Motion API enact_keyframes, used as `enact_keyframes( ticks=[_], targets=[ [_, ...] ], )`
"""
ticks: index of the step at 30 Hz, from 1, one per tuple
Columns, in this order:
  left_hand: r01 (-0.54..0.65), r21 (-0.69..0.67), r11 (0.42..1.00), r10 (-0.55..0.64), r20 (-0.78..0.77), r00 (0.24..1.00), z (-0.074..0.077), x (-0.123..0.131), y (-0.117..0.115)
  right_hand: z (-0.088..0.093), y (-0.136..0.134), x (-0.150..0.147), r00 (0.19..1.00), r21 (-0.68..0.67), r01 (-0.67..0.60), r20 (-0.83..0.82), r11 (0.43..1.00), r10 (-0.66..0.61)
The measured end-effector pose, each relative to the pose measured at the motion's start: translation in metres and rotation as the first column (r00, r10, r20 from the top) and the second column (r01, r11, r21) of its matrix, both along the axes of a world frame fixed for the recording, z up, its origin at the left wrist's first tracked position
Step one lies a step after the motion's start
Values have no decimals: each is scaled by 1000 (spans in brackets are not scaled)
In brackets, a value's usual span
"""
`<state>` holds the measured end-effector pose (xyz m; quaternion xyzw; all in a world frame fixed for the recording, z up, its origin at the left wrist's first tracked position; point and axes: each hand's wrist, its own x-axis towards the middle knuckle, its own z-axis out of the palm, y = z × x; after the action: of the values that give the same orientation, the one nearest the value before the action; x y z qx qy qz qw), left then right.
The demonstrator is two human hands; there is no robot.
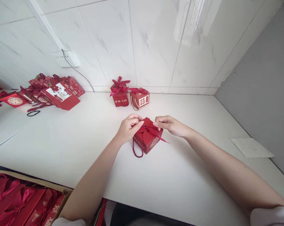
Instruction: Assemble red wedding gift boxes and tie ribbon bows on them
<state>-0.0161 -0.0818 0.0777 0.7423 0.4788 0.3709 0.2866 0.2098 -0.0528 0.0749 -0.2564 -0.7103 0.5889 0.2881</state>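
A red gift box (144, 141) with petal-shaped top flaps and a pale printed emblem sits on the white table. Across its top lies a red ribbon (153, 131), one tail hanging past the front right edge. At the upper left of the box, my left hand (132, 125) pinches the ribbon between thumb and fingers. My right hand (169, 125) grips the ribbon on the other side, thumb against the curled fingers. A dark red cord handle (137, 153) droops from the box's left side onto the table.
Behind stand a ribboned red box (120, 97) and a red box with a white label (140, 99). Several red boxes (59, 94) lie heaped at the left near a black loop (33, 113). A carton (68, 192) of red boxes is at lower left; white paper (252, 147) lies right.
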Motion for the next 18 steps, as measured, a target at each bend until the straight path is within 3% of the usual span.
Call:
enact_keyframes(
  ticks=[4,9,18],
  targets=[
    [118,-149,982,-100,128,987,3,-11,3,0,1,2,999,5,33,18,999,-33],
    [335,-264,904,-251,308,918,7,-22,6,-2,3,6,1000,-47,0,4,999,0],
    [319,-370,872,-157,405,901,0,-10,6,-3,2,3,1000,-43,-22,-21,999,21]
  ],
)
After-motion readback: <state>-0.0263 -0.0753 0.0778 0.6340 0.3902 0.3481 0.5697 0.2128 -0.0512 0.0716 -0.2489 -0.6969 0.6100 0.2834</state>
